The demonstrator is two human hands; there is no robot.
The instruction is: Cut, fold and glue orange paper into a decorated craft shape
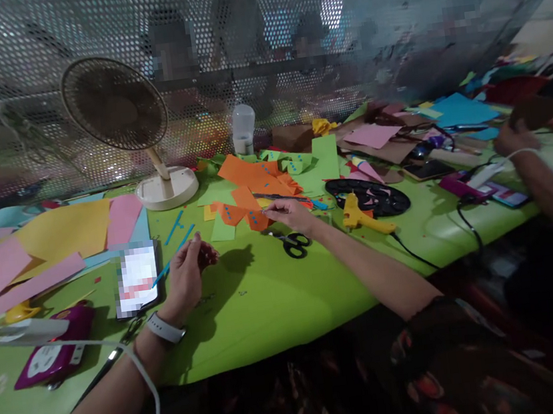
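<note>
My left hand (190, 268), with a watch on its wrist, is raised over the green table with its fingers curled together. A thin blue paper strip (164, 274) runs from beside its fingers toward the phone (137, 278); what the fingers hold is too small to tell. My right hand (290, 215) reaches over the orange paper pieces (258, 219) dotted with blue, thumb and fingertips pinched together. Whatever sits in that pinch cannot be made out. Black-handled scissors (296, 245) lie just below my right hand. Another blue strip (173, 227) rests behind my left hand.
A fan (168, 188) stands at the back left, near coloured sheets (65, 233). Right of centre lie a yellow glue gun (366, 216) and black tray (391, 197). A purple power bank (56, 345) with a white cable is front left. Another person's arm (545, 174) reaches in at right.
</note>
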